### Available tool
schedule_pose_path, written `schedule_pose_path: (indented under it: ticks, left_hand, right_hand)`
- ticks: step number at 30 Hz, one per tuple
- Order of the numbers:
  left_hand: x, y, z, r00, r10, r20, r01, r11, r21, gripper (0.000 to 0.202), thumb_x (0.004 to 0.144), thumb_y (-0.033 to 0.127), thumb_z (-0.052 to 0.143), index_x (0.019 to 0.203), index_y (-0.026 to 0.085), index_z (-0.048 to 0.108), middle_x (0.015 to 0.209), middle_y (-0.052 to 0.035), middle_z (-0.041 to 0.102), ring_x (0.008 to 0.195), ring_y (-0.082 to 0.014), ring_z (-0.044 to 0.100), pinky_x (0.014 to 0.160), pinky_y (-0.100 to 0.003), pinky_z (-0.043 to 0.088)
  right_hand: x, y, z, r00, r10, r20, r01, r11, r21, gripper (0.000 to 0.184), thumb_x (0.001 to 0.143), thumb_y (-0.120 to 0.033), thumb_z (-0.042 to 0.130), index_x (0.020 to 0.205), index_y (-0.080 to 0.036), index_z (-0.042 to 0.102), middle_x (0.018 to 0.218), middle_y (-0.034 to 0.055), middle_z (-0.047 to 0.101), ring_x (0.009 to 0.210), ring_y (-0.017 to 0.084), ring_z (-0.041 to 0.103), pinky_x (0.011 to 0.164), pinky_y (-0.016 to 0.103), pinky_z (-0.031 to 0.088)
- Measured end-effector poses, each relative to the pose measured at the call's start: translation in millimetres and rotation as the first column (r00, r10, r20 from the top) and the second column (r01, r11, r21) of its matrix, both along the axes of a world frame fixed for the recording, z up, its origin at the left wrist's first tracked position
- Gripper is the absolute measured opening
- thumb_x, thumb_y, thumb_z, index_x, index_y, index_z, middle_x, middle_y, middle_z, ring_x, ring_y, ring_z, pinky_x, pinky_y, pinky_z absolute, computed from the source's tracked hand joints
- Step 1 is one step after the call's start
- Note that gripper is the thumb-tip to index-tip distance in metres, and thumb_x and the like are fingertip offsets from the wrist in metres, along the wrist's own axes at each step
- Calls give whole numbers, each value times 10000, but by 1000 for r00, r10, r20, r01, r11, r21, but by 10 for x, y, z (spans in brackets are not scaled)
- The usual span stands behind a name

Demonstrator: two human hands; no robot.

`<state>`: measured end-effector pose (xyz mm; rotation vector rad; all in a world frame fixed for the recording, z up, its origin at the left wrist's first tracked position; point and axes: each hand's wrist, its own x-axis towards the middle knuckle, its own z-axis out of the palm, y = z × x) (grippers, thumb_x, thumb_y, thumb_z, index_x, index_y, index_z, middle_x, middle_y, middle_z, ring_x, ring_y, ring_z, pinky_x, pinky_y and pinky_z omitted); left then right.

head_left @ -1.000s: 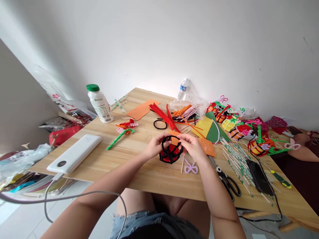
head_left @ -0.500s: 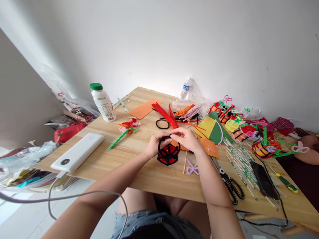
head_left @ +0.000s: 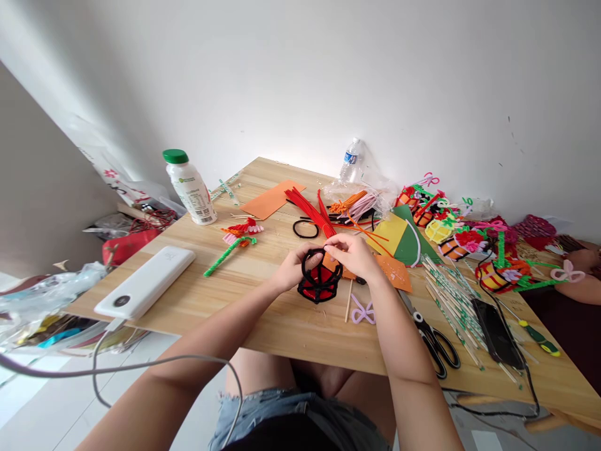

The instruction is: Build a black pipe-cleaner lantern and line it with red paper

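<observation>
A small lantern frame [head_left: 317, 292] of black pipe cleaners with red panels is held up over the table's front part. My left hand [head_left: 297, 266] is closed round its black rim on the left side. My right hand [head_left: 352, 255] pinches the black pipe cleaner at the top of the rim, thumb and fingers together. Just beyond my hands lie a bundle of red pipe cleaners [head_left: 310, 212] and a black pipe-cleaner ring [head_left: 305, 228]. A lilac pipe-cleaner bow [head_left: 363, 309] and a thin wooden stick [head_left: 349, 300] lie near my right forearm.
Scissors [head_left: 434, 344], paper-wrapped sticks [head_left: 453, 307], a phone [head_left: 498, 335] and a screwdriver [head_left: 539, 339] lie to the right. Finished colourful lanterns [head_left: 457, 244] stand behind them. On the left are a white power bank [head_left: 145, 282] with a cable and a white bottle [head_left: 190, 188]. Another person's arm [head_left: 582, 282] shows far right.
The lantern frame has tilted a little, showing more of its side, and has risen slightly. Both hands keep their hold at its rim. The view has shifted slightly.
</observation>
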<state>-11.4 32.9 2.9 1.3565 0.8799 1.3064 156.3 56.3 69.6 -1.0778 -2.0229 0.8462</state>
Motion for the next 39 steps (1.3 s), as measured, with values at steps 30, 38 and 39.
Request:
schedule_pose_path:
  ticks: [30,38,39]
  left_hand:
    - [72,9,-56,965,149,217,-147,989,-24,406,590,427,835,798,173,597,747,5,623,710,-134,602,708,-276,479]
    - [10,-2,-15,984,120,131,-136,983,126,283,643,386,812,746,162,673,745,-17,655,718,-135,595,701,-262,489]
    - [-2,-1,-12,988,109,105,-125,979,162,271,663,391,798,753,162,684,770,-28,668,743,-144,607,721,-269,496]
  right_hand:
    - [-8,-19,-3,999,-37,-12,37,999,-38,121,775,-280,595,761,-176,655,630,-7,624,539,113,547,517,230,426]
    - [-24,-10,-39,996,63,66,-59,996,-65,213,774,-276,625,930,-156,706,815,38,700,625,120,576,574,237,448]
    - [-18,-3,-41,994,85,74,-81,995,-61,209,786,-279,618,924,-154,713,812,40,704,636,126,581,583,240,449]
